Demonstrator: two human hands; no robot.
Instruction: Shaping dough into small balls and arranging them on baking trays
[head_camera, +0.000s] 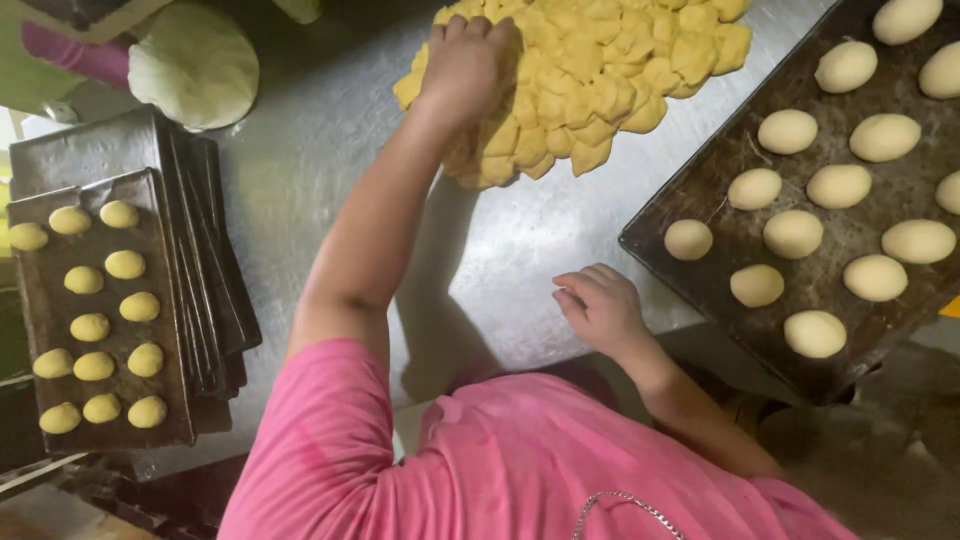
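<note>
Dough pieces (590, 80), yellow and cut into small chunks, lie heaped at the far edge of a stainless-steel worktop (300, 190), seen from a head camera looking down over a pink shirt (500, 470). The left hand (468, 65) reaches out at full arm's length and rests on the near-left side of the heap, fingers curled down into the chunks; whether it has closed on a piece cannot be told, since the fingertips are buried in the dough. The right hand (600, 310) lies close to the body at the near edge of the worktop, loosely curled with the fingers bent inward, pressing on the metal and holding nothing that shows.

At the right edge of the worktop sits a dark baking tray (720, 225), set at an angle, with rounded pale dough balls (793, 233) laid out on it in rows, each apart from its neighbours. At the left edge a stack of dark trays (200, 280) carries a top tray with smaller yellow dough balls (125, 265) in two rough columns. At the far-left corner lies a flattened round of pale dough (195, 65), well apart from both hands.
</note>
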